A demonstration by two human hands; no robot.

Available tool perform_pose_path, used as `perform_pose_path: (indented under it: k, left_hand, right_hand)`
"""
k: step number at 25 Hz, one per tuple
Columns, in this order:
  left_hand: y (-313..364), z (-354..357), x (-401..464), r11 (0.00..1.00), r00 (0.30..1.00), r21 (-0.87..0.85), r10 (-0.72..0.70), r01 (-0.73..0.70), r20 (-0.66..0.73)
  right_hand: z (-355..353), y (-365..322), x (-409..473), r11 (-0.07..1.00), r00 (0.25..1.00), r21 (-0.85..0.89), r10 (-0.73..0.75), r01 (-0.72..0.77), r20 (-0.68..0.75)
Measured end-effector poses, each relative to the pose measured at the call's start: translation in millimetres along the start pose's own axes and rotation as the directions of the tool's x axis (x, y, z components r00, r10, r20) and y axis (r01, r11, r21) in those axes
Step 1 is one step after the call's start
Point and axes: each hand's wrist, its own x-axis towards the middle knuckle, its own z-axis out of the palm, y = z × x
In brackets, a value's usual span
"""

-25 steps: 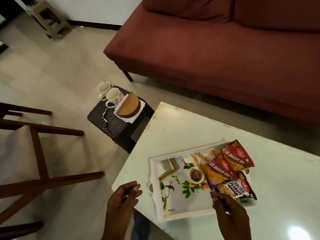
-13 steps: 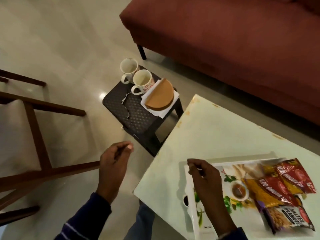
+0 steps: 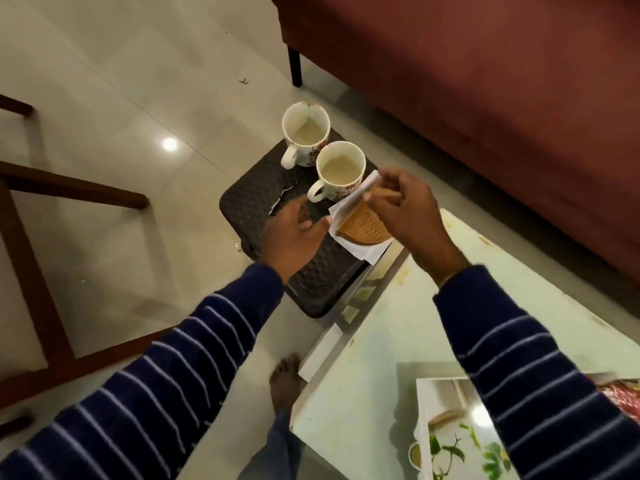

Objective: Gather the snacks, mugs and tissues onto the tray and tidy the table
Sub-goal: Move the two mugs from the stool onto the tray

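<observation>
Two white floral mugs stand on a dark side stool (image 3: 256, 206): the far mug (image 3: 305, 133) and the near mug (image 3: 341, 171). Beside them lies a stack of white tissues (image 3: 360, 249) under a brown woven holder (image 3: 363, 226). My right hand (image 3: 405, 209) pinches the top edge of the holder and tissues, lifting that edge. My left hand (image 3: 294, 233) hovers with relaxed fingers just left of the tissues and holds nothing. The white tray (image 3: 433, 396) with leaf print sits at the lower right on the pale table (image 3: 398, 337); a red snack packet (image 3: 623, 396) shows behind my right sleeve.
A maroon sofa (image 3: 485, 81) fills the upper right, one leg near the stool. A wooden chair frame (image 3: 69, 195) stands on the left. A torn paper scrap (image 3: 282, 199) lies on the stool. My bare foot (image 3: 285, 379) is on the tiled floor by the table.
I leaned toward the side stool. My right hand left the tray and took hold of the tissue holder's edge; my left hand reached out next to the tissues.
</observation>
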Motion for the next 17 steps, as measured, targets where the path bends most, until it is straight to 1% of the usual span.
perform_pose_path:
  k: [3, 5, 8, 11, 14, 17]
  left_hand:
    - [0, 1, 29, 0.994, 0.995, 0.064, 0.088, -0.085, -0.047]
    - [-3, 1, 43, 0.984, 0.989, 0.118, 0.139, -0.133, -0.051]
    - [-9, 2, 57, 0.962, 0.98, 0.198, 0.197, -0.189, -0.02]
    - [-13, 4, 63, 0.955, 0.979, 0.22, 0.2, -0.201, 0.027]
    - [-12, 4, 55, 0.944, 0.969, 0.234, 0.245, -0.233, -0.022]
    - [-9, -7, 33, 0.935, 0.942, 0.156, 0.33, -0.317, -0.063]
  right_hand:
    - [12, -9, 39, 1.0, 1.0, 0.007, -0.012, 0.012, -0.007]
    - [21, -9, 55, 1.0, 1.0, 0.016, 0.001, -0.001, 0.0]
    - [33, -9, 65, 0.997, 0.999, -0.079, -0.013, 0.01, -0.031]
    - [35, -10, 70, 0.984, 0.995, -0.177, -0.045, 0.029, -0.091]
    - [30, -17, 63, 0.969, 0.989, -0.241, -0.087, 0.056, -0.118]
    - [21, -27, 42, 0.971, 0.977, -0.197, -0.163, 0.134, -0.138]
